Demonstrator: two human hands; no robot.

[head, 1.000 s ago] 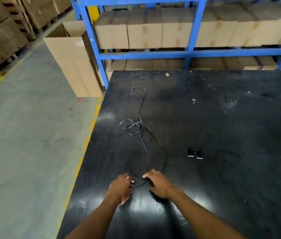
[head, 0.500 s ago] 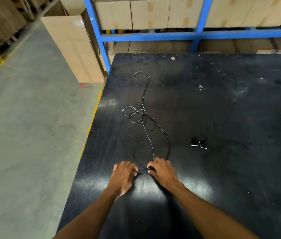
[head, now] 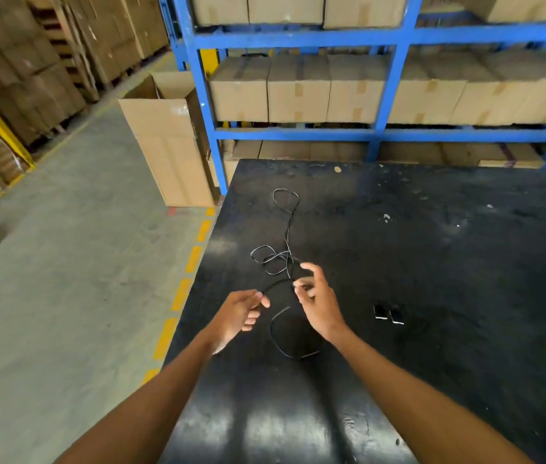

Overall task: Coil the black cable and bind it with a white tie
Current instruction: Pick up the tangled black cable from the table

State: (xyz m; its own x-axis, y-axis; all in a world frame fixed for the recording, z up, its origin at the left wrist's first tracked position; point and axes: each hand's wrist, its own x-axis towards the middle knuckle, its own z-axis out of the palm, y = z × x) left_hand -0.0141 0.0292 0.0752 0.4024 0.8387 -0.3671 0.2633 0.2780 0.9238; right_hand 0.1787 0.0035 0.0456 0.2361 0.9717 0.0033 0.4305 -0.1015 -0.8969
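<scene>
Two hands, left hand (head: 238, 313) and right hand (head: 316, 304), each grip pinched on the black cable (head: 286, 242) above the table (head: 432, 296).

A black table (head: 432, 296) stands before a blue rack (head: 395, 92) stacked with cardboard boxes (head: 298, 88). An open carton (head: 171, 145) stands on the concrete floor (head: 63, 296) beside it.

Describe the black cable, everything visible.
The black cable is thin, glossy and flexible, lying uncoiled on the black table. Its far end makes a small loop near the table's back edge; a run leads toward the person into a loose tangle of overlapping loops. From there a stretch spans between the left hand and the right hand, both pinching it above the surface. A curved tail hangs below the hands and lies on the table. No tie is on it.
</scene>
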